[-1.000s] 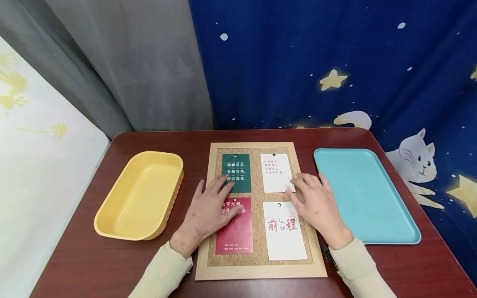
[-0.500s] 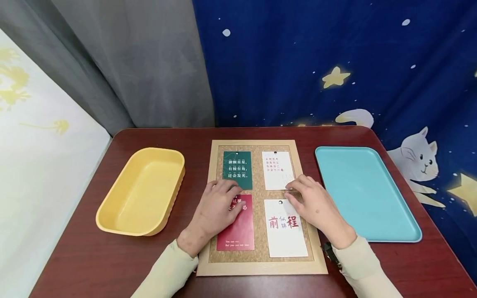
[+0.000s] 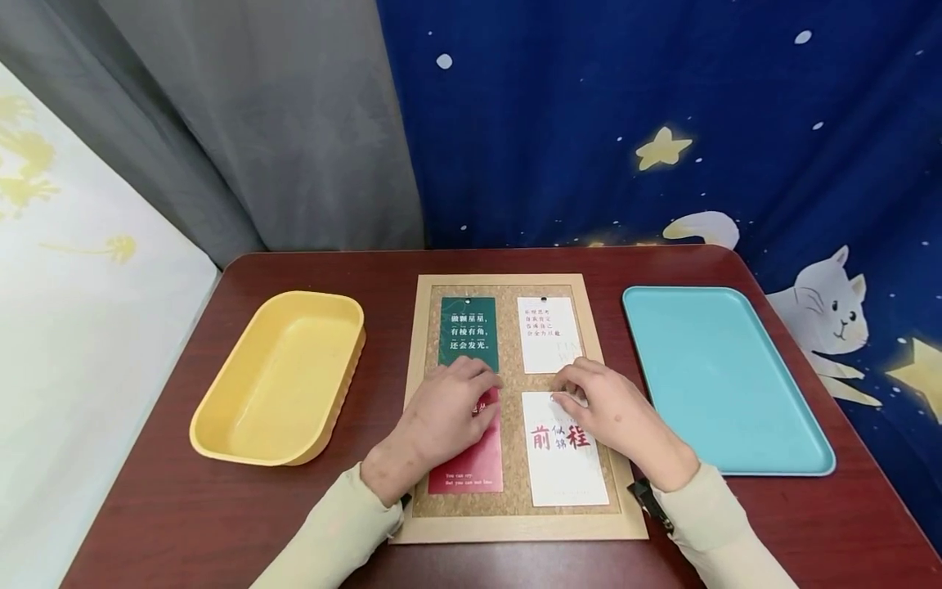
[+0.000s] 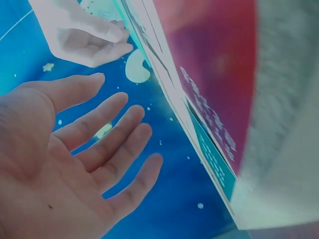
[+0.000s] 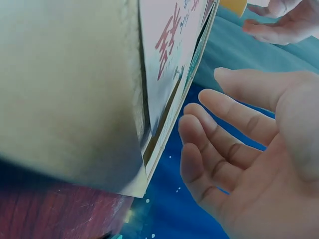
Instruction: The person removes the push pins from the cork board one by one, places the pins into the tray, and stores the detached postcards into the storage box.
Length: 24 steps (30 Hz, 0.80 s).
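We hold our left hand (image 3: 441, 413), fingers apart and empty, over the red card (image 3: 468, 466) at seven o'clock on the board (image 3: 515, 528); the white card (image 3: 568, 478) at five, probably pinned for flatness, lies under our right hand (image 3: 616, 406), curved, empty.

Head cam: up high on the person's side of the glossy dark-red wood-grain table (image 3: 147, 499), looking forward and down. Farthest and widest of the three; gets the whole pale-wood-framed cork board (image 3: 518, 530) plus the navy star-print fabric curtain (image 3: 530, 123) behind. Left wrist cam: close in, palm side of the bare left hand (image 3: 445, 417), facing out past the fingers toward the curtain; board slants steeply down picture right. Right wrist cam: equally close, palm side of the bare right hand (image 3: 614, 409); board on picture left, cropped. All three share board, curtain, both hands. Head and left wrist share the crimson rectangular card (image 3: 467, 466).
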Each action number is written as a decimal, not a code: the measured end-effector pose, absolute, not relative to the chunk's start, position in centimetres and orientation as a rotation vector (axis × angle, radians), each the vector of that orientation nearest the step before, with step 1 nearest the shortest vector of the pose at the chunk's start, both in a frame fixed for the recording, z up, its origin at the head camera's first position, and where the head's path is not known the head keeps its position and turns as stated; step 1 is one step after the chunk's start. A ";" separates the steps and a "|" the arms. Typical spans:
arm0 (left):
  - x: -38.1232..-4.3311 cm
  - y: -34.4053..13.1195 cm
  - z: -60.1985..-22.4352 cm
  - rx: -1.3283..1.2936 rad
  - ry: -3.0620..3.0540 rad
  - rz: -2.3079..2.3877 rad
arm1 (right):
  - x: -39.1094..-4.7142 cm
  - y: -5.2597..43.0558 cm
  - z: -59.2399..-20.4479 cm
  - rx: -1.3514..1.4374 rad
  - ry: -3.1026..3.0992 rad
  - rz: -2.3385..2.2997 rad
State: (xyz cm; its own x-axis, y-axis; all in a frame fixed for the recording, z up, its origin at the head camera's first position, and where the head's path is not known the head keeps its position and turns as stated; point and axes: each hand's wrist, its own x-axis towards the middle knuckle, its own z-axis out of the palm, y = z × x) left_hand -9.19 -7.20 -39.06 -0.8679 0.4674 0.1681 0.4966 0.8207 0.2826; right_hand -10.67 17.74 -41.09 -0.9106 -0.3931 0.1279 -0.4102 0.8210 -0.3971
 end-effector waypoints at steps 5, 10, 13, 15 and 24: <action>-8.8 -6.2 -39.2 -0.826 -2.962 -0.436 | -10.2 17.7 -41.6 0.671 -2.972 0.646; -8.4 -5.5 -39.5 -0.871 -3.024 -0.410 | -10.1 17.6 -41.8 0.715 -2.963 0.631; -8.6 -5.1 -39.6 -0.911 -3.042 -0.422 | -10.2 17.7 -41.7 0.729 -2.956 0.623; -8.6 -4.8 -39.7 -0.952 -3.047 -0.439 | -10.3 17.7 -41.6 0.732 -2.960 0.612; -8.6 -4.0 -40.5 -1.083 -3.012 -0.356 | -10.5 17.5 -41.6 0.768 -2.978 0.572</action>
State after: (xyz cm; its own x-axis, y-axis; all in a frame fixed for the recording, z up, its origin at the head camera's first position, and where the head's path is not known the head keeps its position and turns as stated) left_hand -8.60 -4.01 -40.51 -0.7709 0.6370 0.0006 0.6196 0.7496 0.2327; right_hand -10.48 17.49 -41.56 -0.8795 -0.4647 0.1022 -0.4695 0.8127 -0.3450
